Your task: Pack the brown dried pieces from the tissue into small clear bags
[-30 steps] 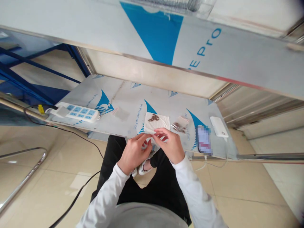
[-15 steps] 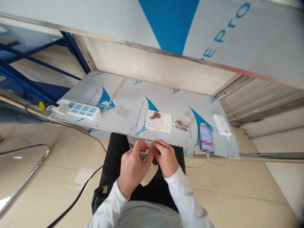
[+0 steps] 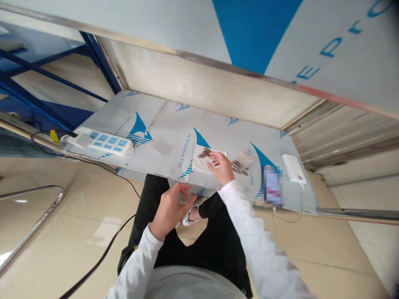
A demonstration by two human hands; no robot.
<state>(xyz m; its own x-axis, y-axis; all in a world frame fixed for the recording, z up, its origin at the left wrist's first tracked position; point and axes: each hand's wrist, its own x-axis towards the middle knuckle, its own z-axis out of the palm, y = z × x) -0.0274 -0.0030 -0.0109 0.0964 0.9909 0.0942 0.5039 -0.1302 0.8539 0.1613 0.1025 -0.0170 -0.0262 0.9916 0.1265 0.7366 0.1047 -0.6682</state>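
Observation:
My left hand (image 3: pixel 171 209) is curled around a small clear plastic bag (image 3: pixel 183 197) above my lap, at the shelf's front edge. Over a white cloth (image 3: pixel 200 167), my right hand (image 3: pixel 220 167) reaches with thumb and forefinger apart. Its fingertips are beside a small pile of brown screw-like pieces (image 3: pixel 204 153) on the cloth; whether they touch is unclear. To the right of that hand lies a clear zip bag (image 3: pixel 242 163) with more brown pieces inside. Another clear zip bag (image 3: pixel 162 146) lies flat to the left and looks empty.
A white power strip (image 3: pixel 104 141) lies at the left end of the film-covered shelf (image 3: pixel 158 166). Toward the right are a phone (image 3: pixel 272 186) and a white power bank (image 3: pixel 294 168), both with cables. An upper shelf (image 3: pixel 193 33) overhangs the back. Below is tiled floor.
My right hand has left the small bag and moved forward to the brown pieces on the cloth. My left hand keeps the bag, slightly shifted left. The view has tilted a little.

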